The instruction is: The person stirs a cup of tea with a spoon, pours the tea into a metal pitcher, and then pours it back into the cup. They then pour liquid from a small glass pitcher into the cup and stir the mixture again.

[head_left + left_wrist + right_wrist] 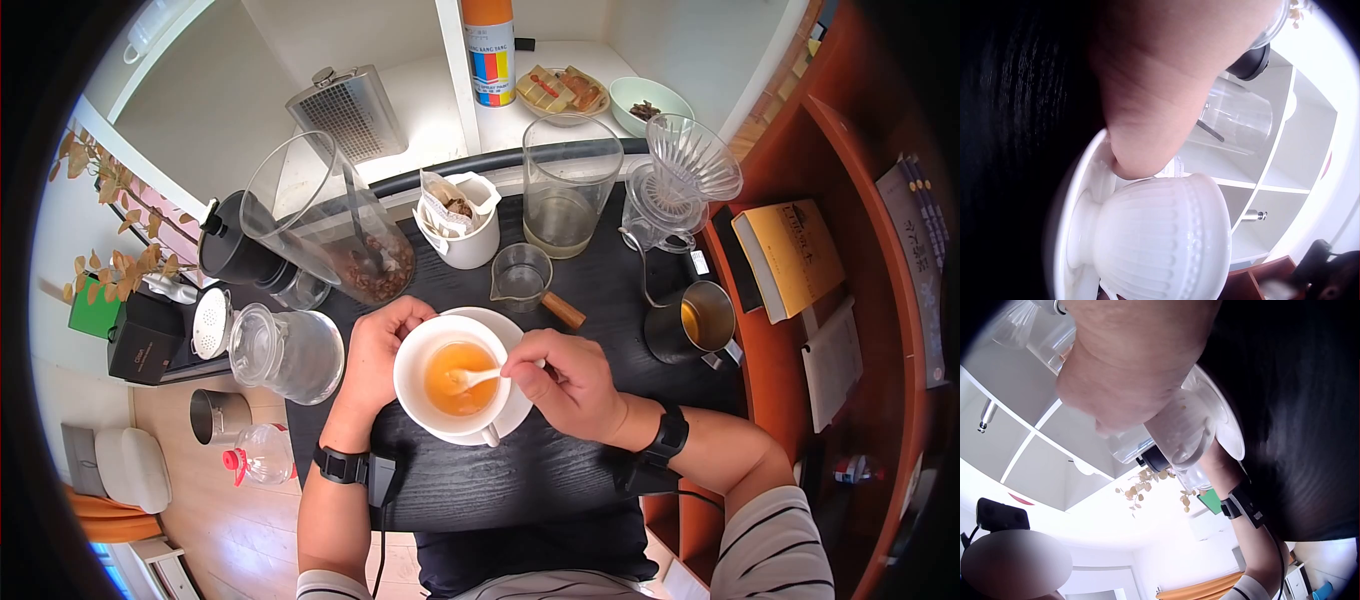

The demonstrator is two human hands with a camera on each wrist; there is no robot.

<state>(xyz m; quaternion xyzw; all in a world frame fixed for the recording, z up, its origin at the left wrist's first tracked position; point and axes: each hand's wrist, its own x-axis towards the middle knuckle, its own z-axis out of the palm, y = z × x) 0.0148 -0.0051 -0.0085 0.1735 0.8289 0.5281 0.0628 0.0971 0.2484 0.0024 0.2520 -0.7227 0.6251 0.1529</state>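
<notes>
A white teacup (408, 352) stands on a white saucer (518, 410), holding an amber liquid (447, 393). My right hand (572, 385) pinches the handle of a white spoon (484, 377), whose bowl dips into the liquid. On the cup's other side, my left hand (377, 350) holds the saucer's edge, its fingers curled near the rim. The left wrist view shows that hand (1154, 119) over the saucer rim (1085, 162), right beside the ribbed cup (1147, 231). In the right wrist view my right hand (1132, 365) hides the spoon and part of the cup.
Behind the cup stand a small glass pitcher (520, 272) with a wooden handle, a white cup (470, 245) with a drip bag, and a tall glass (570, 190). A steel kettle (665, 335) is at right. Left are a glass jar (300, 355) and a coffee-bean vessel (335, 230).
</notes>
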